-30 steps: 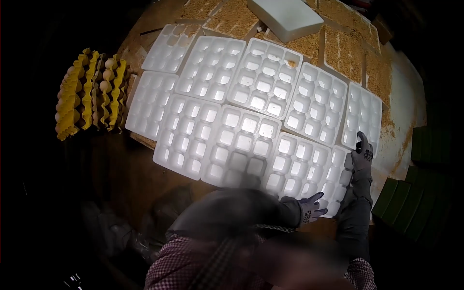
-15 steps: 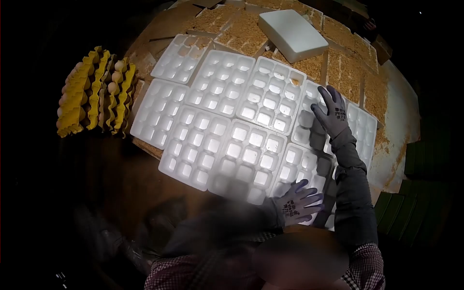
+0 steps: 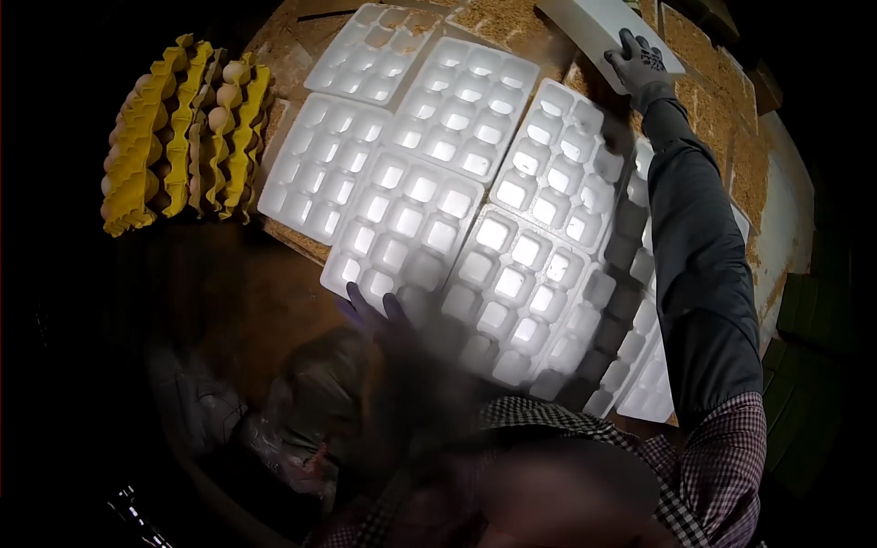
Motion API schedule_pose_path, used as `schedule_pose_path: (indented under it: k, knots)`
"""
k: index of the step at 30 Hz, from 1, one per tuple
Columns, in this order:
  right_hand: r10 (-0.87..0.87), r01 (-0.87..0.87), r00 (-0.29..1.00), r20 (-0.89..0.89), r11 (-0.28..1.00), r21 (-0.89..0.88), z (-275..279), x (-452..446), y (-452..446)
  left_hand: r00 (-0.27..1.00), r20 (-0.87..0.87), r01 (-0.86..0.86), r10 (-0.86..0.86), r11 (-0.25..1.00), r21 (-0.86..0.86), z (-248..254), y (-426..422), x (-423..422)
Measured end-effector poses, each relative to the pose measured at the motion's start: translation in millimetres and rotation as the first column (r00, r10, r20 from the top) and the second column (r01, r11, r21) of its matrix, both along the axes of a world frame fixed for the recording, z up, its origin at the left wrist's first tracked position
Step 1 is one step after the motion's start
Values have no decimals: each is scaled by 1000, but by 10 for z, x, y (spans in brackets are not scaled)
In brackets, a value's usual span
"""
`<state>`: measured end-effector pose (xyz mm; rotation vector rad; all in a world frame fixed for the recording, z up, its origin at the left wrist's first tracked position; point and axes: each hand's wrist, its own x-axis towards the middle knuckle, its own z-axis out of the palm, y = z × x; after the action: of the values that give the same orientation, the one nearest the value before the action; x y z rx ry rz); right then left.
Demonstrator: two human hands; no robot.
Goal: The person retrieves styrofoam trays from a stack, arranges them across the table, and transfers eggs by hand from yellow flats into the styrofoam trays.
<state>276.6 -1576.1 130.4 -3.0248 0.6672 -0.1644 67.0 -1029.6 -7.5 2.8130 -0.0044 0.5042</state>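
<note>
Several white foam trays (image 3: 480,175) with square pockets lie side by side across the work surface. At the top, my right hand (image 3: 642,66), in a grey glove with dark fingertips, rests on a white foam box or lid (image 3: 589,27). Its fingers are spread over the near side of the box, not wrapped round it. My left hand (image 3: 384,324) is dark and blurred at the near edge of the lower left tray (image 3: 393,224). Two of its fingertips show, apart, with nothing visible between them; the rest is smeared.
Yellow egg cartons (image 3: 174,137) holding pale eggs (image 3: 219,119) stand on edge at the left. Sawdust-like material (image 3: 749,173) fills boxes at the back and right. Crumpled clear plastic (image 3: 283,447) lies below left. Dark green crates (image 3: 808,320) stand at the right.
My right hand has moved from over the trays up to the white foam box. My left hand has moved left from the near right trays. The view has shifted.
</note>
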Motion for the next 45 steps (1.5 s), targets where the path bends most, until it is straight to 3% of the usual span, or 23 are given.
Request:
schedule_pose_path:
  k: [2, 4, 6, 8, 11, 12, 14, 15, 16, 17, 18, 19, 21, 22, 24, 27, 30, 33, 36, 38, 39, 41, 45]
  knots:
    - [-24, -165, 929, 369, 867, 471, 112, -389, -284, 996, 84, 34, -24, 992, -122, 41, -32, 44]
    - [97, -465, 764, 638, 769, 439, 405, -1051, -344, 989, 131, 75, -60, 991, -110, -32, 41, 97]
    - [-265, -354, 821, 506, 459, 815, 873, -1952, 3, 936, 237, 201, -261, 947, 250, 94, 63, 100]
    - [-518, -292, 784, 343, 181, 939, 892, -2906, 6, 998, 64, 10, -6, 998, -56, 164, 5, -6]
    - [-311, -446, 795, 520, 280, 850, 340, -4208, 76, 801, 214, 559, -559, 827, 66, 670, -71, -61]
    - [-381, -457, 812, 441, 55, 888, 380, -4366, 272, 788, 225, 574, -573, 816, 69, 764, -91, -116]
    - [-490, -457, 850, 193, -506, 732, 584, -4462, 723, 505, -162, 844, -848, 445, 301, 891, -182, -233]
    - [-626, -341, 777, -68, -509, 790, 366, -4643, 710, 474, -141, 856, -869, 417, 305, 816, -233, -255]
    - [-350, -177, 900, 259, 249, 952, 287, -4687, 781, 451, -133, 863, -883, 394, 315, 821, -281, -276]
    - [-148, 27, 950, 275, 915, 402, 207, -4732, 851, 490, -169, 864, -855, 451, 222, 828, -332, -299]
    - [-273, 223, 917, 292, 955, 193, 82, -4812, 915, 520, -211, 854, -828, 504, 128, 835, -378, -310]
    - [-464, 430, 842, 274, 885, 178, 371, -4655, 1160, 503, -219, 864, -836, 490, 115, 910, -383, -319]
    - [-381, 214, 839, 389, 888, 408, 533, -4543, 1503, 501, -212, 866, -839, 486, 121, 893, -403, -343]
    - [-356, 159, 886, 295, 834, 529, 558, -4467, 1700, 518, -220, 855, -827, 502, 128, 900, -408, -357]
    - [-65, 49, 997, 51, 964, 262, 337, -4389, 1996, 499, -225, 867, -837, 482, 127, 993, -432, -376]
    - [-24, 22, 994, 108, 1000, 19, 106, -4346, 2103, 527, -206, 849, -824, 502, 165, 901, -408, -389]
    - [-104, 86, 991, 84, 978, 191, 67, -4391, 1994, 541, -207, 837, -815, 497, 228, 913, -405, -380]
    - [-117, 12, 892, 437, 971, 238, 482, -4595, 1794, 575, -182, 814, -798, 536, 224, 1137, -509, -508]
    - [-344, 197, 798, 494, 925, 325, 780, -4932, 1326, 434, -284, 898, -855, 437, 56, 1369, -634, -655]
    - [-369, 284, 780, 505, 928, 241, 519, -5331, 618, 137, -85, 987, -987, 144, -75, 1398, -750, -769]
    - [-383, 273, 724, 573, 923, 273, 337, -5541, 276, 149, -85, 985, -985, 155, -76, 1385, -803, -788]
    - [-437, 365, 745, 503, 899, 240, 131, -5955, -290, -62, -221, 998, -973, -60, -16, 1343, -916, -800]
    - [-598, 473, 689, 410, 799, 371, -203, -6373, -856, -32, -312, 994, -950, 1, -105, 1258, -1067, -805]
